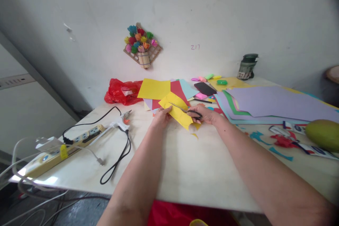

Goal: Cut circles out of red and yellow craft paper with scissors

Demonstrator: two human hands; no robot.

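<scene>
My left hand (162, 117) grips the left edge of a piece of yellow paper (178, 116), thumb on top. Faint drawn curves show on the paper. Black-handled scissors (195, 114) are in my right hand (205, 113), fingers closed round the handles. Their blades lie across the yellow paper, pointing left toward my left thumb; how far they are apart is hard to make out. A small yellow scrap (194, 136) is below the paper's lower corner. Behind lie a flat yellow sheet (154, 89) and a red sheet (178, 90).
On the left are a power strip (66, 150) with cables and a white glue gun (120, 124). A red plastic bag (119, 91) sits at the back. To the right lie stacked coloured sheets (278, 100), a black phone (205, 88), glue tubes (315, 150) and a green fruit (323, 135).
</scene>
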